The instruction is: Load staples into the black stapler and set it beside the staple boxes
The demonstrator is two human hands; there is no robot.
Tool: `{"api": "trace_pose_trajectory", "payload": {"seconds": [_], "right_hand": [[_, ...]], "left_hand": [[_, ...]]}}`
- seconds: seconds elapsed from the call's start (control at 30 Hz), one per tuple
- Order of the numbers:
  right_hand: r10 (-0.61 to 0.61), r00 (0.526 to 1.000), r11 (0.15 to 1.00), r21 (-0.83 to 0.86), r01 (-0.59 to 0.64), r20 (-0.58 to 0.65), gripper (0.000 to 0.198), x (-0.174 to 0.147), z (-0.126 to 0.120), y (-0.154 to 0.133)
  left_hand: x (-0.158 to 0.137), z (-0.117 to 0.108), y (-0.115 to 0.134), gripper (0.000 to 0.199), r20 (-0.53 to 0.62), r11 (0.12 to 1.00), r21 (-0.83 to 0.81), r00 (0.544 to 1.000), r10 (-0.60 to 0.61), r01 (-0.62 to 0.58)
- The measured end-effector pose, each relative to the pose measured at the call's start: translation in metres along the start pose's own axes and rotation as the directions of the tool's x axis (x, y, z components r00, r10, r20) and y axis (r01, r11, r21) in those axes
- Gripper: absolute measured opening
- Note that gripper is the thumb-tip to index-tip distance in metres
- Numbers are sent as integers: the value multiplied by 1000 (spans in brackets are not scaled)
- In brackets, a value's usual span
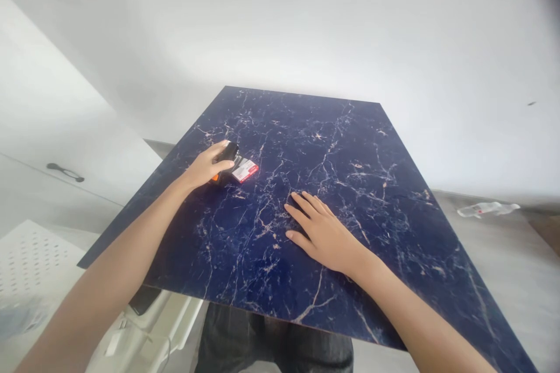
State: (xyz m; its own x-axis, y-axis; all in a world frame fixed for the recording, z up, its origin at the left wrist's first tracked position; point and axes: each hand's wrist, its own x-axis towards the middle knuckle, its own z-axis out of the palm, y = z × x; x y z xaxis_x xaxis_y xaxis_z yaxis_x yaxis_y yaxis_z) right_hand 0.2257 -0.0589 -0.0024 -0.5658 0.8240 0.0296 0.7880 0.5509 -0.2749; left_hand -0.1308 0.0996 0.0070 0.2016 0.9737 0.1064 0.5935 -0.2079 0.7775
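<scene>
My left hand [209,166] is closed around a small black object [231,151] on the left part of the blue marbled table [271,128]. A flat white-and-red piece [245,169], like a card or small packet, juts out to the right of my fingers. Some orange [214,178] shows beneath the palm; the rest of what is held is covered by my hand, so its kind is unclear. My right hand [321,233] lies palm down near the middle of the tabletop, fingers stretched out and holding nothing.
Beyond the table's far edge stands a white wall [306,23]. A clear plastic bottle [487,208] lies on the floor at the right. To the left are a white cabinet door with a dark handle [65,172] and a white perforated panel [32,256]. A dark phone-like item [144,299] sits below the front edge.
</scene>
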Motion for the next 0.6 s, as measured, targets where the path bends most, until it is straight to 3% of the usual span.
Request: {"api": "trace_pose_trajectory", "payload": {"seconds": [0.13,0.23,0.33,0.43,0.53,0.6], "right_hand": [[2,1000,1000,16,-2,-28,64,2,-2,-1],[39,988,995,93,-25,-148,51,5,-6,-3],[115,948,978,203,-55,-298,37,9,-9,-1],[61,948,976,215,8,-311,44,11,-9,6],[-22,971,979,192,70,-239,42,12,-10,11],[7,977,981,192,35,-215,37,11,-13,12]], "left_hand": [[-11,14,20,67,233,986,-37,959,164,-160],[-24,32,44,57,350,945,-6,885,307,-326],[-37,50,66,59,450,906,-52,801,396,-419],[-45,57,76,65,523,886,-56,743,418,-460],[-48,45,74,79,569,869,41,726,385,-493],[-49,32,70,90,599,861,97,720,350,-499]]}}
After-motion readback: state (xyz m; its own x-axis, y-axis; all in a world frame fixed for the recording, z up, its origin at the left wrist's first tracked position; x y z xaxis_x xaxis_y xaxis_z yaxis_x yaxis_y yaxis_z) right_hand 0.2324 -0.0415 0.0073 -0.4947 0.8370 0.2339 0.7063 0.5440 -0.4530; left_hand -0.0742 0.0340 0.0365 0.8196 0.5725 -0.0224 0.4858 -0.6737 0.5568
